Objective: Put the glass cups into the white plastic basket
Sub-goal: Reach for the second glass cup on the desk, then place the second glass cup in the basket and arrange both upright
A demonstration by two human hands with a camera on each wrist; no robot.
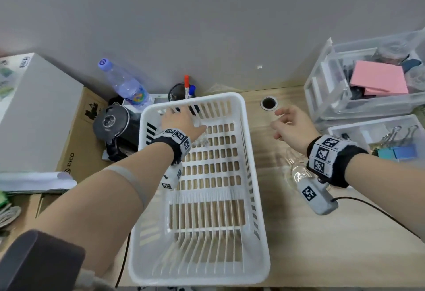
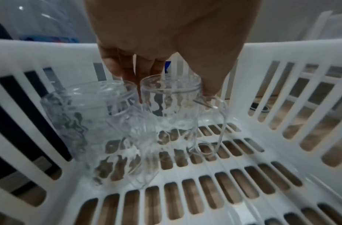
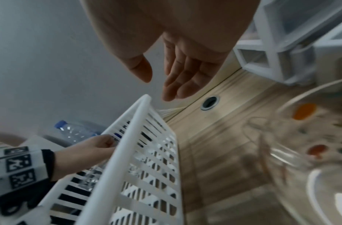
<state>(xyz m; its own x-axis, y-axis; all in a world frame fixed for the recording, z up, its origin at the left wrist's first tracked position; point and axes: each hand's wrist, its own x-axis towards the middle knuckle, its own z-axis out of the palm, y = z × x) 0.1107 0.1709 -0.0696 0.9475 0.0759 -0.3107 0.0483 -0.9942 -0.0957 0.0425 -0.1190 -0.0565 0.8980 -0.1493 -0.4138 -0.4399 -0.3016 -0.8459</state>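
The white plastic basket (image 1: 255,175) (image 2: 262,50) (image 3: 139,137) lies in the middle of the wooden table. Two clear glass cups stand upright in its far left corner. My left hand (image 1: 177,118) (image 2: 172,79) reaches down into that corner and pinches the rim of the handled cup (image 2: 172,115) between thumb and fingers. The other cup (image 2: 89,129) stands just left of it, touching or nearly so. My right hand (image 1: 287,122) (image 3: 156,85) hovers empty, fingers relaxed, over the table to the right of the basket. Another glass cup (image 1: 296,171) (image 3: 293,152) sits on the table under my right wrist, blurred.
A water bottle (image 1: 124,83), a black kettle (image 1: 112,122) and a pen holder (image 1: 184,92) crowd the far left behind the basket. Clear drawer units (image 1: 368,83) fill the right side. A cable hole (image 1: 268,102) lies ahead of my right hand. A black cable (image 1: 379,212) crosses the near right.
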